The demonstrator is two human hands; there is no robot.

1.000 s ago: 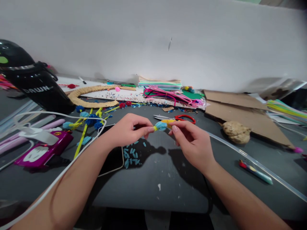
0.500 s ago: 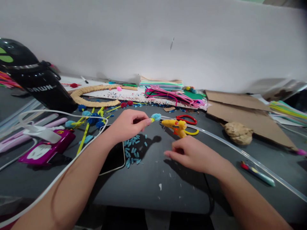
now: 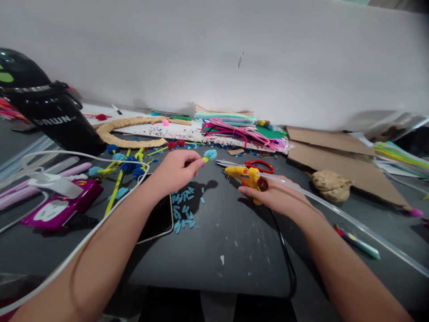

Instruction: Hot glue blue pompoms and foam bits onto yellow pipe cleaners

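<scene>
My left hand [image 3: 182, 169] pinches the yellow-green stem of a small light-blue fuzzy flower [image 3: 210, 154], held above the table. My right hand [image 3: 273, 194] is wrapped round the handle of a yellow hot glue gun [image 3: 241, 174]; its fingers behind the handle are partly hidden. A long clear glue stick [image 3: 321, 206] runs out of the gun's back over my right wrist. Just behind the gun lie scissors [image 3: 259, 166] with red and yellow handles, blades pointing left. Below my left hand, many cut light-blue fuzzy pieces [image 3: 182, 208] are scattered beside a phone [image 3: 157, 219].
At left are a black bottle [image 3: 56, 112], a purple power strip [image 3: 63, 203], a white cable [image 3: 97, 228] crossing my left forearm, and blue flowers [image 3: 129, 165] on yellow stems. Cardboard [image 3: 342, 161], a brown lump [image 3: 331, 185] and a pen-like tool [image 3: 358, 241] lie right. Pink pipe cleaners [image 3: 241, 133] lie at back.
My right hand has moved up and forward and closed round the glue gun's handle. My left hand has shifted slightly left with the blue flower.
</scene>
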